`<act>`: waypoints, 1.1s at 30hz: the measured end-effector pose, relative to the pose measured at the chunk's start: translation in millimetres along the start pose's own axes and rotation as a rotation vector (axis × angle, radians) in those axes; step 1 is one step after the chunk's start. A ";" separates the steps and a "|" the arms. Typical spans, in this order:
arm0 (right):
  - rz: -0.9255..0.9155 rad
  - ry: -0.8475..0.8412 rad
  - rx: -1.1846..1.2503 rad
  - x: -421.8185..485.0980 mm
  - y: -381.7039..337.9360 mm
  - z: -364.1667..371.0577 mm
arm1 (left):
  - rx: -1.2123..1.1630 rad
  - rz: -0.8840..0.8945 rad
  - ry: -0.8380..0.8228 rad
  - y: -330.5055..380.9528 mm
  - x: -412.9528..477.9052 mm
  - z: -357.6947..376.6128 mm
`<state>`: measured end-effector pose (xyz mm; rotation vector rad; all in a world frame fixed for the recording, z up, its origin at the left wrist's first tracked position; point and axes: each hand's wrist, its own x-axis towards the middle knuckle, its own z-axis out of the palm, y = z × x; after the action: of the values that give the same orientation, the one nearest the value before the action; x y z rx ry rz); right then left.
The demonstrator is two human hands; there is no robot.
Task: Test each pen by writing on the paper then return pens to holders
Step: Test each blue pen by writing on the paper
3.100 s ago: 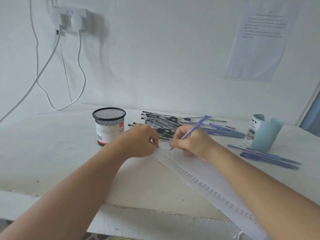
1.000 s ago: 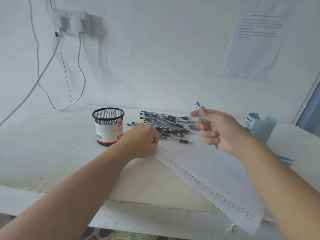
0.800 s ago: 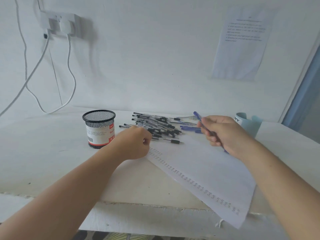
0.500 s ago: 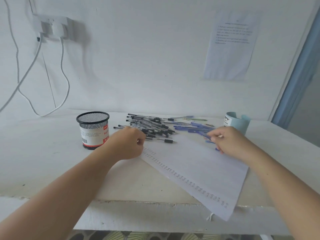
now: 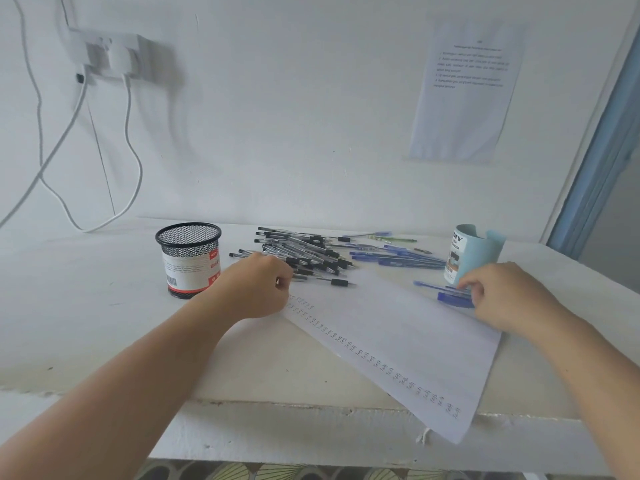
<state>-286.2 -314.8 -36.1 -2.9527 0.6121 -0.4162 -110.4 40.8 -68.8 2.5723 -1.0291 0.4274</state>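
Head view. The task's pens lie loose on the desk (image 5: 86, 306). A heap of black pens (image 5: 304, 254) with clear barrels and dark grip sleeves sits at centre frame, and the farther blue pens (image 5: 394, 259) fan out to its right. The nearer blue pens (image 5: 450, 295) lie in a short row at right of centre, just beside the pale blue holder (image 5: 479, 252). The black mesh holder (image 5: 188, 258) stands left of centre, with no pens visible in it.

The paper (image 5: 398, 334) runs diagonally toward the lower right, with a column of test marks along its lower-left edge, and it overhangs the desk edge.

The right hand (image 5: 505, 299) has thumb and forefinger closed narrowly on the near ends of the nearer blue pens. The left hand (image 5: 256, 287) is curled into a loose fist, with nothing seen inside it, and bears on the paper's upper corner.

Judged handling: the pens are light, stiff, smooth and apt to roll. Each is best pinched singly at the grip sleeve or mid-barrel. The paper is thin and limp and needs pinning while a pen is tested on it.
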 end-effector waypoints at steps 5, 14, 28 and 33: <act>-0.111 0.129 0.122 18.2 -31.8 -3.1 | 0.007 0.000 -0.002 -0.3 0.6 0.0; -0.204 -0.167 -0.052 89.8 -83.9 19.4 | -0.012 0.013 0.006 -4.9 2.1 0.1; -0.129 -0.017 -0.074 96.4 -95.5 43.9 | -0.007 0.000 -0.027 0.3 -0.1 -4.4; -0.176 0.016 -0.039 101.0 -90.9 43.6 | -0.036 -0.013 -0.017 3.2 -2.1 -9.2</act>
<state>-150.6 -270.6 -39.5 -3.0545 0.3671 -0.4479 -115.5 43.7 -60.7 2.5535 -1.0163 0.3804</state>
